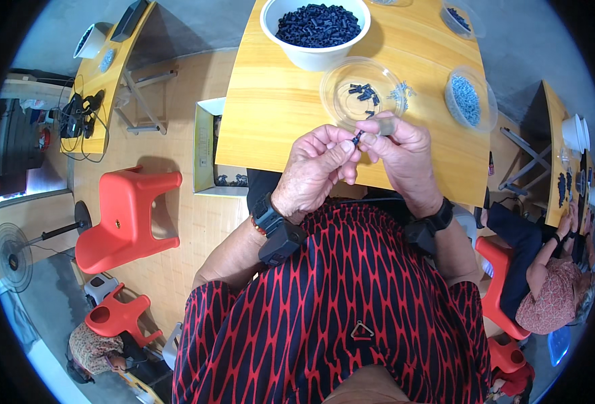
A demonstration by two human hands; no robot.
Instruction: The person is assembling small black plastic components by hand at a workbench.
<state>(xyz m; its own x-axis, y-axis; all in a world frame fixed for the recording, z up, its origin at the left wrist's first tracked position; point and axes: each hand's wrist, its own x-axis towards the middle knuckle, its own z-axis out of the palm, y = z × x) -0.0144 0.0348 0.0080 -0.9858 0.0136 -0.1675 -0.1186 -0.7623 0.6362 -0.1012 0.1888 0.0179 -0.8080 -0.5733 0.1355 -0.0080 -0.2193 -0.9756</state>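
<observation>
Just over the table's near edge, my two hands meet at one small black plastic piece (357, 138). My left hand (324, 158) pinches it between thumb and forefinger. The fingertips of my right hand (402, 151) close on its other end; whether they also hold a second small part is hidden. Beyond my fingers lies a shallow clear round dish (333, 101) with several black pieces (365, 93) in it. A small heap of silvery screw-like parts (401, 93) sits at the dish's right side. Both wrists carry dark strapped devices.
A white bowl (316, 57) full of black pieces stands at the far side of the wooden table (263, 101). To the right is a clear tub (464, 101) of bluish-silver parts. A red chair (125, 219) and an open carton (205, 165) are at left; another person (550, 296) sits at right.
</observation>
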